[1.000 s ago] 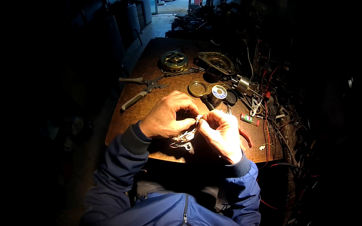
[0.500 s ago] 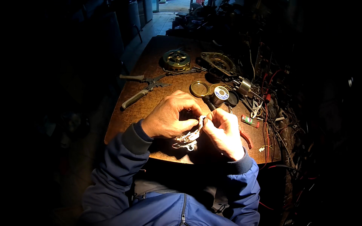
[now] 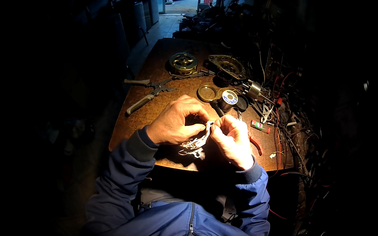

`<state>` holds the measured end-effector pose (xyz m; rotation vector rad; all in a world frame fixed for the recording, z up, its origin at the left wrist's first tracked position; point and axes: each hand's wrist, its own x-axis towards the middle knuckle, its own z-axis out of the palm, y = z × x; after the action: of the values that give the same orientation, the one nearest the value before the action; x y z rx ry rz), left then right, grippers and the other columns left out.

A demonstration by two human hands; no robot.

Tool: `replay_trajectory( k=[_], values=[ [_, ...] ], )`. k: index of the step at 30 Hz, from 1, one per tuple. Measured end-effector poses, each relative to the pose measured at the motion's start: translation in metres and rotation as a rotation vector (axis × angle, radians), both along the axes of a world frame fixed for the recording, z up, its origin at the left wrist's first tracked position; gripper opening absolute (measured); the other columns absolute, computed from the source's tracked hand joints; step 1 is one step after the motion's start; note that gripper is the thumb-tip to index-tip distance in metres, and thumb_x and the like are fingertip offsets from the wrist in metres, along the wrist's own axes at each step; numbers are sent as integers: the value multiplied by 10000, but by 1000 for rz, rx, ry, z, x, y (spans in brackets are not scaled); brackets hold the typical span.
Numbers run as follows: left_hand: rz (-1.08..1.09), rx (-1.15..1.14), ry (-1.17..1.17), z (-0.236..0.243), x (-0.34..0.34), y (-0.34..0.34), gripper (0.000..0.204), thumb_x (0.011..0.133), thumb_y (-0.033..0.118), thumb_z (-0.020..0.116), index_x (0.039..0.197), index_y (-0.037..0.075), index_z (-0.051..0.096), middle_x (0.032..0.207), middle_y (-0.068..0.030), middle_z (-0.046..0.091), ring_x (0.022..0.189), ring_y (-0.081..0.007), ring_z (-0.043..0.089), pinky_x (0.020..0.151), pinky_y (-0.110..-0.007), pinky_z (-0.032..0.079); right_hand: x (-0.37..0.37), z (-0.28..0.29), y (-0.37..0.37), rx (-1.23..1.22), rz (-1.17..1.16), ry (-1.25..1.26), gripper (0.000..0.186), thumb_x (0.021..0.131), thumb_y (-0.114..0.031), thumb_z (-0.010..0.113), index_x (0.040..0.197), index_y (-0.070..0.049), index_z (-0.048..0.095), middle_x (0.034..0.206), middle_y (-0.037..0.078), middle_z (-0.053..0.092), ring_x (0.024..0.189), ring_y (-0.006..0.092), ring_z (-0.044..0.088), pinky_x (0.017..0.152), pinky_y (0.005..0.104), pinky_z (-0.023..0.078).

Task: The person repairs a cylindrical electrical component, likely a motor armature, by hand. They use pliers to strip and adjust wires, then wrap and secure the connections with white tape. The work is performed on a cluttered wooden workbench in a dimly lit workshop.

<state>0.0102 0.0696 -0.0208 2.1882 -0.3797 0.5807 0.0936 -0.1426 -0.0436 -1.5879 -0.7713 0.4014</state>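
Note:
A curved part with white-wrapped wires and a metal lug is held between my hands above the wooden table. My left hand grips it from the left, its fingers curled over the far side. My right hand pinches its upper right end between thumb and forefinger; the exact strand under the fingertips is too small to make out. Just beyond my hands stand a spool of solder wire and an open round tin. A red-handled tool lies right of my right hand, partly hidden.
Large pliers lie open at the left. A brass-coloured round housing, a cast plate and a metal cylinder sit farther back. Clamps, a small green-red packet and tangled red and dark wires crowd the table's right side.
Both hands and the held part have shifted slightly to the right since a second ago. The grip looks much the same, with small finger movements at the part's upper end.

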Motion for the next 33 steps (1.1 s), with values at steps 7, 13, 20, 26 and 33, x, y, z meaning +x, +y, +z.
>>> replay_trajectory(
  k=[7, 13, 20, 26, 33],
  values=[
    [21, 2, 9, -1, -3, 0, 232, 794, 92, 861, 1011, 70, 783, 1040, -61, 769, 1066, -241, 696, 967, -401, 529, -5, 0, 2, 57, 103, -125, 220, 980, -140, 761, 873, -13, 617, 728, 19, 595, 645, 81, 529, 580, 272, 426],
    [-17, 9, -11, 7, -5, -2, 296, 790, 86, 859, 1079, 86, 801, 1072, -58, 764, 1083, -244, 684, 1008, -407, 509, -7, 2, 0, 118, 74, -515, 180, 927, -59, 773, 868, -7, 612, 726, 96, 604, 612, 195, 596, 582, 336, 486],
    [-117, 9, -42, -2, -3, 4, 259, 792, 67, 815, 1041, 137, 830, 1130, -45, 751, 1135, -232, 651, 1033, -413, 485, -21, 2, 1, 55, -106, -818, 171, 821, 67, 759, 891, -20, 630, 761, 97, 615, 666, 241, 615, 651, 341, 509],
    [-87, 61, -1, 1, -1, 1, 305, 729, 62, 681, 1000, 109, 813, 1073, -63, 746, 1097, -255, 648, 1025, -422, 480, -26, 1, -7, 66, -148, -663, 82, 931, -6, 775, 1007, -7, 741, 833, 91, 684, 725, 168, 647, 691, 296, 516],
    [-50, 86, 28, 5, -3, -5, 353, 694, 19, 634, 991, 88, 813, 1093, -78, 751, 1110, -268, 648, 1005, -408, 506, -32, -21, -25, 293, -167, 178, 82, 1028, -44, 715, 1063, 28, 730, 884, -5, 712, 728, 39, 593, 669, 209, 486]
  ],
)
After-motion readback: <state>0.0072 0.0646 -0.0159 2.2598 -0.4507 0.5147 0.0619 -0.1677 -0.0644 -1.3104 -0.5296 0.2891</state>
